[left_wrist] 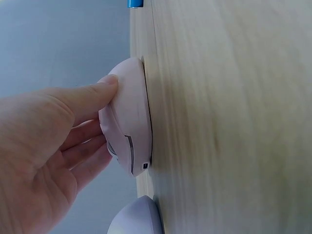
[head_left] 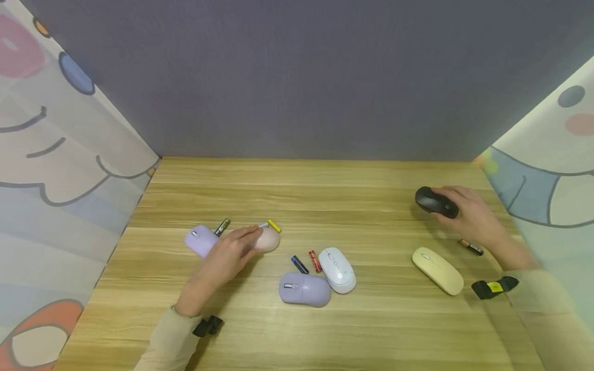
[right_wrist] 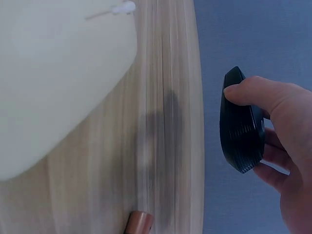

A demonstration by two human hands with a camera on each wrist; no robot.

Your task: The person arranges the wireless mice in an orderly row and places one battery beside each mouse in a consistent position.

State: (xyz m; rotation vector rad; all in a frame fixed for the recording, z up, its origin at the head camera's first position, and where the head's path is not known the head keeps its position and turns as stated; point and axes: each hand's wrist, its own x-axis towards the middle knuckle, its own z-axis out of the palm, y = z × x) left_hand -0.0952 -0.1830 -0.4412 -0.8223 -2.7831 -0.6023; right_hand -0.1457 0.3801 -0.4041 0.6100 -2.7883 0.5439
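2 hands (head_left: pixel 229 255) (head_left: pixel 471 216); 1 mouse (head_left: pixel 268 240) (head_left: pixel 435 202) ea.

Wood-grained tabletop (head_left: pixel 371 330) across the head view's lower frame, smooth; cloth-like backdrop (head_left: pixel 297 77) above, matt. Black mouse (right_wrist: pixel 239 131), right of the right wrist frame: dark plastic — finely ridged low down. Pink mouse (left_wrist: pixel 129 97), left wrist frame's centre: smooth, matt plastic. Battery (right_wrist: pixel 139 223), right wrist frame's bottom — coppery, metallic-looking.
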